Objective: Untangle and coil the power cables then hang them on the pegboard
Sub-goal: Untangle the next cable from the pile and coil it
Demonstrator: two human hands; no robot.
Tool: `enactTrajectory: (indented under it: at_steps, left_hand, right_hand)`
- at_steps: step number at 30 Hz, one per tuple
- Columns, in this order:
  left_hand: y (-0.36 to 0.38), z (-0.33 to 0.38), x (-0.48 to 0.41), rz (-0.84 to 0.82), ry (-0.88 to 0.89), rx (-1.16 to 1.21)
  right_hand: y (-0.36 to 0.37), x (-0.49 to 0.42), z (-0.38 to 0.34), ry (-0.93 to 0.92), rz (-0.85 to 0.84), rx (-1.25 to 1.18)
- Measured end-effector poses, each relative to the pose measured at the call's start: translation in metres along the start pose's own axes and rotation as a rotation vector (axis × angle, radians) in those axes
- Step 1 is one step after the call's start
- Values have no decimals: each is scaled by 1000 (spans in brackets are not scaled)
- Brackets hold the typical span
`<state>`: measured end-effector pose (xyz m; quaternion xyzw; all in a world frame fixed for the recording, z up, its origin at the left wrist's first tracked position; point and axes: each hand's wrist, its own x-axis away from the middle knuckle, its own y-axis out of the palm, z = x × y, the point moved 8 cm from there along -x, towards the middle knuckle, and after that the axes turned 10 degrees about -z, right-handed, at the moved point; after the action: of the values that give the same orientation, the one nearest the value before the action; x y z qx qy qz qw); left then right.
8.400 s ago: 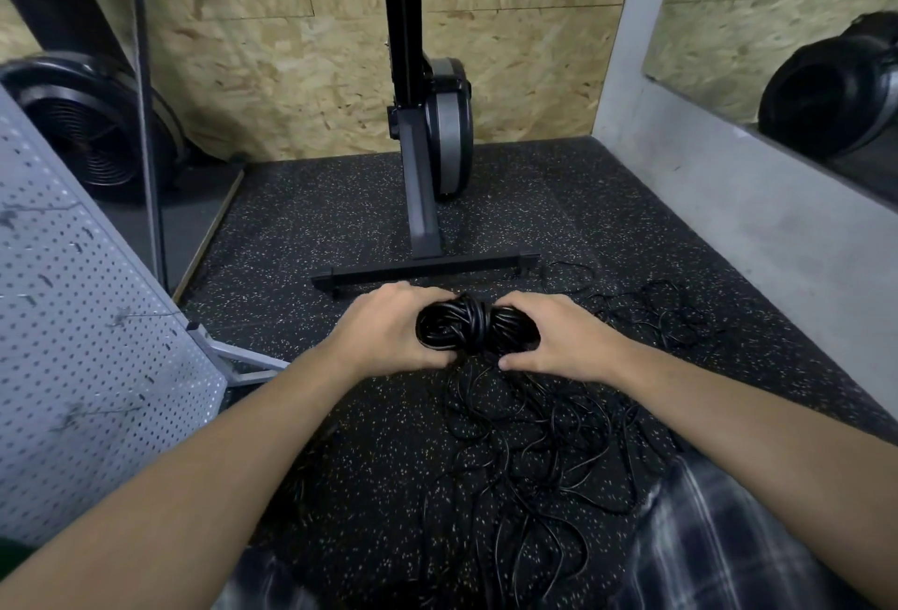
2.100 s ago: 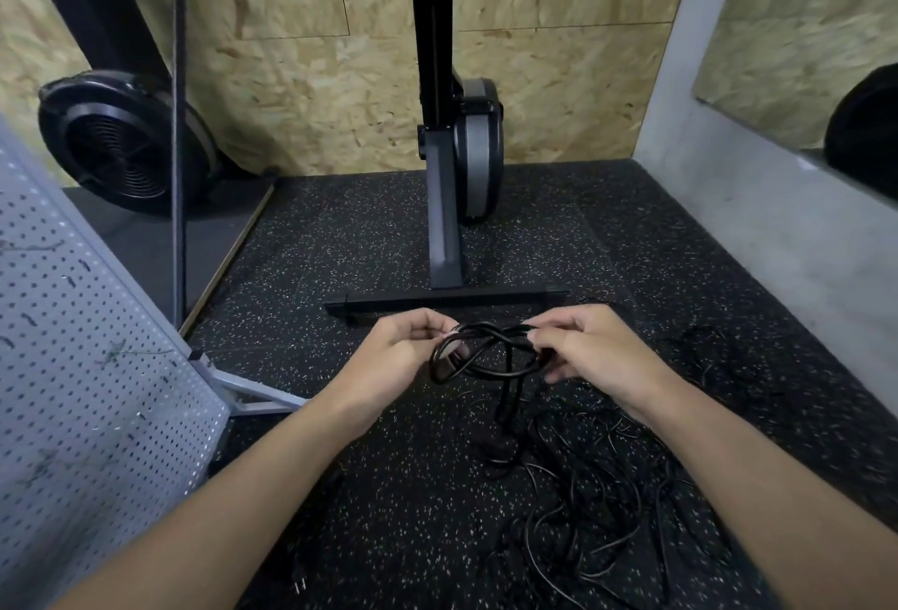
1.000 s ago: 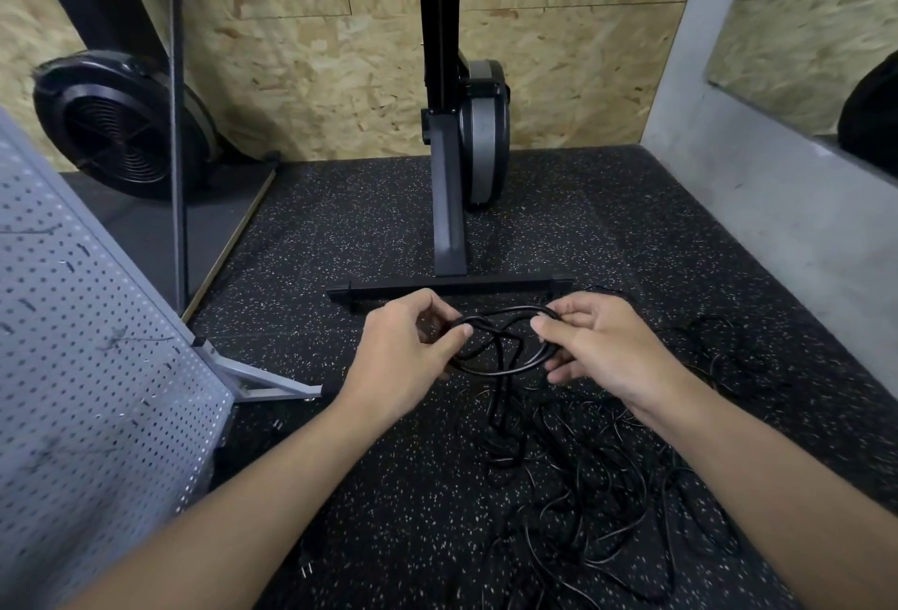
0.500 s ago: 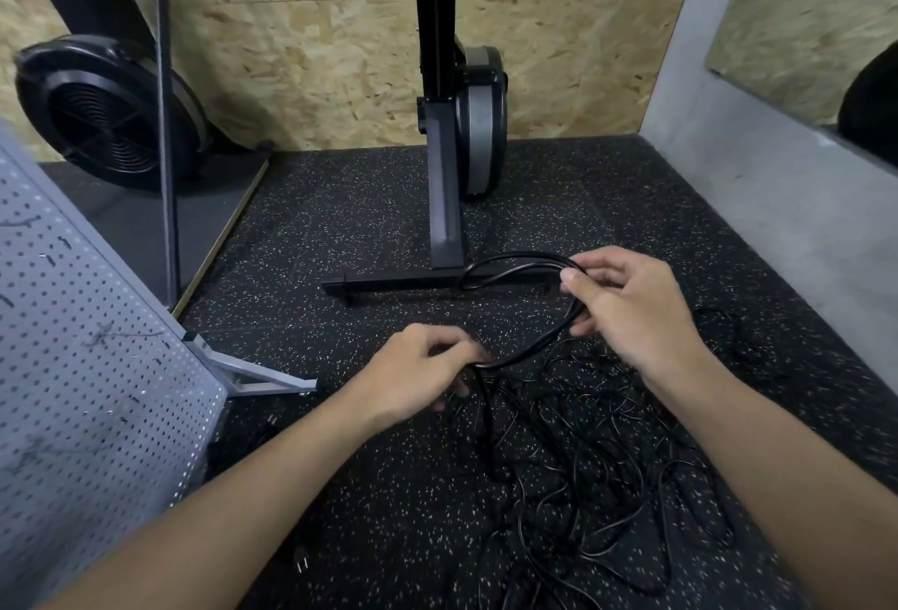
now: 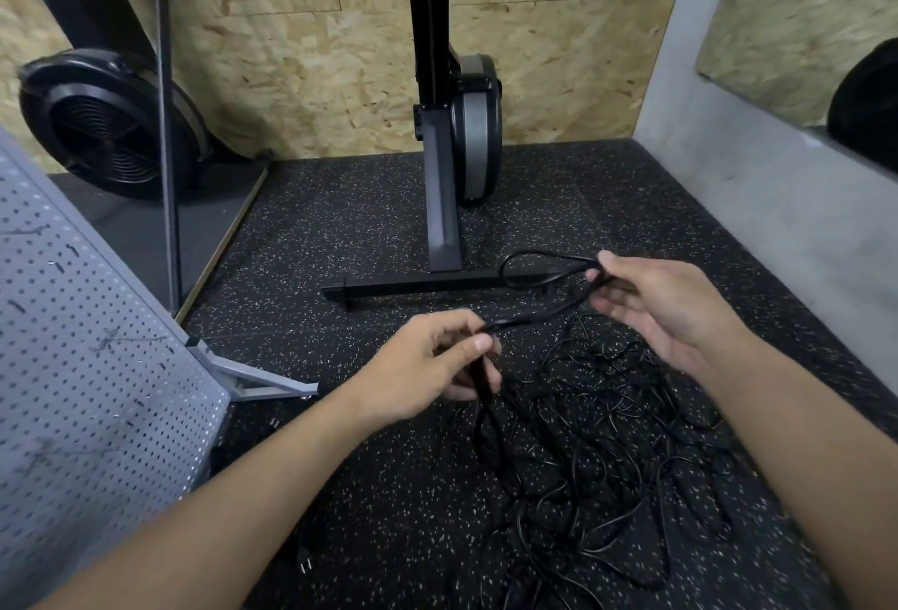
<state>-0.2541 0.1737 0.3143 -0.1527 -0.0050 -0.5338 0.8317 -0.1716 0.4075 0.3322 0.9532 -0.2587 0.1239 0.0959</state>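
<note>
Running up and rightward from the left hand point(image 5: 437, 369) to the right hand point(image 5: 668, 313), one black power cable point(image 5: 534, 316) spans the gap between them, its long axis slanting away from the person. The left hand pinches it between thumb and fingers; the right hand pinches it at the fingertips where it doubles back on itself. The tangle point(image 5: 607, 454) lies on the floor point(image 5: 364, 230) below, nearer the right hand, while the pegboard point(image 5: 97, 366) stands well apart to the left
</note>
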Motion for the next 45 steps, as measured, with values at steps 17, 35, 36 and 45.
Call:
enactTrajectory:
  at_steps: [17, 35, 36, 45]
  left_hand:
    - [-45, -3, 8, 445, 92, 758]
    - [-74, -22, 16, 603, 27, 766]
    - [-71, -22, 14, 546, -10, 675]
    - [-7, -31, -2, -90, -242, -278]
  right_hand:
    - [85, 20, 52, 82, -645, 904]
    - [106, 25, 52, -221, -638, 974]
    - [107, 27, 43, -261, -611, 951]
    - [105, 33, 12, -386, -463, 796]
